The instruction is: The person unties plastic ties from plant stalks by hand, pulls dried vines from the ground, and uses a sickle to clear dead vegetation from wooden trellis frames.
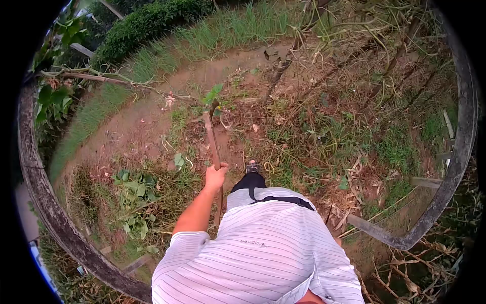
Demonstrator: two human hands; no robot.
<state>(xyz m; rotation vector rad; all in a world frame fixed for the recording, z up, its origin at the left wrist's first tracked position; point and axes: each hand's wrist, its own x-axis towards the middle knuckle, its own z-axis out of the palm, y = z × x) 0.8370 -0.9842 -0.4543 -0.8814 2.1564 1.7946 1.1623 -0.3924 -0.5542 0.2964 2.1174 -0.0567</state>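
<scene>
My left hand (216,176) is closed around a long wooden pole (212,139), which stands roughly upright in front of me. The pole's upper end shows beyond my fist, near a green leaf (213,95) and a small dark piece whose kind I cannot make out. Its lower part runs down beside my striped shirt (263,243). My right hand is out of sight; only a sliver of skin shows at the right side of the shirt. One foot in a dark sandal (252,166) is on the soil just ahead.
A thin branch with vine (116,80) stretches from the left toward the pole's top. Dry tangled vines (364,45) hang at the upper right. Leafy cut plants (136,190) lie at the left. Curved grey beams (55,207) border both sides. Grass (238,23) grows at the back.
</scene>
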